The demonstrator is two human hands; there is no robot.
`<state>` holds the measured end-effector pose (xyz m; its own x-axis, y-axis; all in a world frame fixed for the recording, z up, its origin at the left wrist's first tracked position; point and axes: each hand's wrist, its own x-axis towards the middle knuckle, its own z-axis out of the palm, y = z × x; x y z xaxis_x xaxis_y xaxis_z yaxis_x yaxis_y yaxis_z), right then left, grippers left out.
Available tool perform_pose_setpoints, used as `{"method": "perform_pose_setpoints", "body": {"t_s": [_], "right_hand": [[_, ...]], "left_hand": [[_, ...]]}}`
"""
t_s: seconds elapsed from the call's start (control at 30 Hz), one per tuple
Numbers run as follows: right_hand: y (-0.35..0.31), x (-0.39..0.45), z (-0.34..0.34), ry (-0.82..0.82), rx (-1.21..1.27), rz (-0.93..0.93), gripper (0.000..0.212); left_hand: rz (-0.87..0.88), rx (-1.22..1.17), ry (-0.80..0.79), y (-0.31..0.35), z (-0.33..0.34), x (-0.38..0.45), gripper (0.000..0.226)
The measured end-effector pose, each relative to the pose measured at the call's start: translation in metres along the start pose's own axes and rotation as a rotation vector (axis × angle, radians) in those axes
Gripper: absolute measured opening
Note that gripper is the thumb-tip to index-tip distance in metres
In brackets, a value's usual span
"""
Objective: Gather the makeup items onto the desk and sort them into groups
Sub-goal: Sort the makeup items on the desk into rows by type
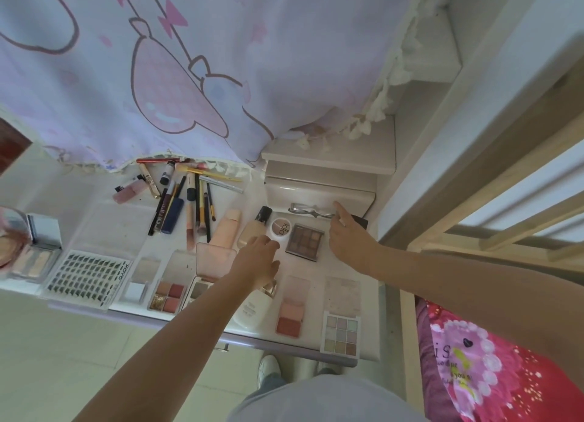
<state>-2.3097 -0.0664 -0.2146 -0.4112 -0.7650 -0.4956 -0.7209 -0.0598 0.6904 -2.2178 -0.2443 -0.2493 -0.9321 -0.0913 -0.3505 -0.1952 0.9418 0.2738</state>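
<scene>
Makeup lies spread over a white desk (104,225). Brushes and pencils (192,206) sit at the back, with a peach tube (226,228) and a foundation bottle (256,222) beside them. My left hand (257,258) hovers with relaxed fingers just in front of the foundation bottle and a small round jar (280,227). My right hand (347,238) reaches to the back right, its index finger straight over the end of a silver eyelash curler (308,211). A brown eyeshadow palette (305,241) lies between my hands. Blush palettes (289,314) and a pastel palette (341,334) lie near the front edge.
A lash tray (88,277), a four-pan palette (166,295) and an open compact (34,257) fill the left front. A printed curtain (189,74) hangs over the desk's back. White steps (331,159) rise at the right, next to a wooden bed frame (505,238).
</scene>
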Motion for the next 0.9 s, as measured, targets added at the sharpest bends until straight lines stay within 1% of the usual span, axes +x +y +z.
{"method": "perform_pose_setpoints", "body": {"t_s": [0.1, 0.13, 0.17, 0.2, 0.27, 0.33, 0.4, 0.47, 0.6, 0.67, 0.7, 0.8, 0.83, 0.9], "right_hand": [[-0.005, 0.004, -0.009, 0.122, 0.136, 0.006, 0.023], [-0.007, 0.007, -0.014, 0.163, 0.239, 0.015, 0.024], [-0.009, 0.013, -0.018, 0.169, 0.390, 0.018, 0.024], [-0.012, 0.021, -0.023, 0.141, 0.577, 0.032, 0.024], [-0.016, 0.039, -0.030, 0.031, 0.911, 0.117, 0.029], [-0.020, 0.055, -0.028, -0.044, 1.098, 0.250, 0.038], [-0.025, 0.067, -0.019, -0.116, 1.213, 0.352, 0.054], [-0.030, 0.072, -0.010, -0.164, 1.336, 0.403, 0.067], [-0.032, 0.075, -0.001, -0.121, 1.458, 0.446, 0.071], [-0.027, 0.071, -0.005, -0.088, 1.494, 0.427, 0.069], [-0.024, 0.067, -0.008, -0.070, 1.502, 0.408, 0.065], [-0.010, 0.047, -0.022, 0.026, 1.562, 0.346, 0.050], [-0.004, 0.039, -0.027, 0.073, 1.606, 0.317, 0.047], [0.013, 0.021, -0.039, 0.166, 1.739, 0.253, 0.042]], "left_hand": [[-0.001, 0.015, 0.018, -0.002, -0.001, 0.000, 0.036], [-0.004, 0.025, 0.027, -0.004, -0.002, -0.001, 0.036], [-0.007, 0.038, 0.039, -0.006, -0.003, -0.002, 0.035], [-0.007, 0.054, 0.053, -0.008, -0.003, -0.003, 0.035], [0.000, 0.093, 0.085, -0.014, -0.005, -0.005, 0.034], [0.001, 0.134, 0.106, -0.019, -0.007, -0.007, 0.033], [0.001, 0.152, 0.119, -0.025, -0.008, -0.010, 0.034], [-0.002, 0.136, 0.119, -0.028, -0.010, -0.012, 0.035], [-0.038, 0.020, 0.127, -0.034, -0.012, -0.014, 0.039], [-0.056, -0.103, 0.142, -0.037, -0.016, -0.012, 0.042], [-0.049, -0.154, 0.149, -0.037, -0.019, -0.011, 0.044], [0.037, -0.244, 0.162, -0.036, -0.032, -0.005, 0.051], [0.057, -0.310, 0.122, -0.034, -0.038, -0.004, 0.055], [0.075, -0.562, -0.018, -0.027, -0.052, -0.003, 0.059]]}}
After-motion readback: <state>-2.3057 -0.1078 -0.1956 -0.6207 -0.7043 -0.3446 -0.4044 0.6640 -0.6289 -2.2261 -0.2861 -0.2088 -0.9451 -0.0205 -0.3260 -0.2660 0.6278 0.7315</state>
